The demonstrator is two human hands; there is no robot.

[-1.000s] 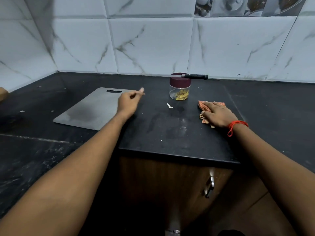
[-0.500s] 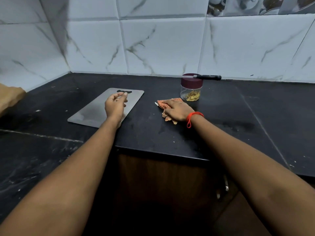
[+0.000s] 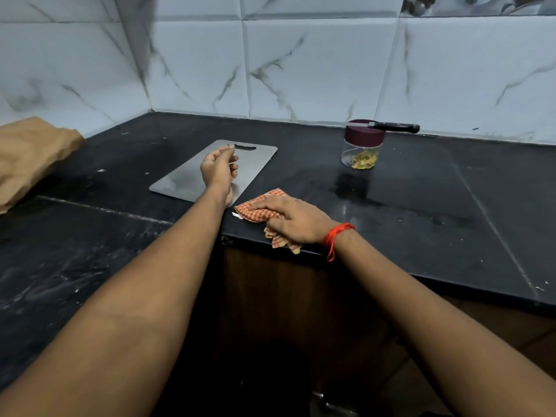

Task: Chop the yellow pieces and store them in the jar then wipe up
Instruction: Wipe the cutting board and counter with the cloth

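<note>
One jar [image 3: 361, 155], one knife [image 3: 394, 127] laid atop it; one board [image 3: 260, 162]; one cloth [image 3: 255, 211] pressed by flat right hand [image 3: 296, 222]; left hand [image 3: 218, 171] curled, grip unclear.

You see an orange-checked cloth [image 3: 261, 210], a maroon lid [image 3: 363, 134] on the clear jar [image 3: 358, 152] of yellow pieces [image 3: 364, 160], a black-handled knife [image 3: 394, 127] and a black desk [image 3: 421, 212].
</note>
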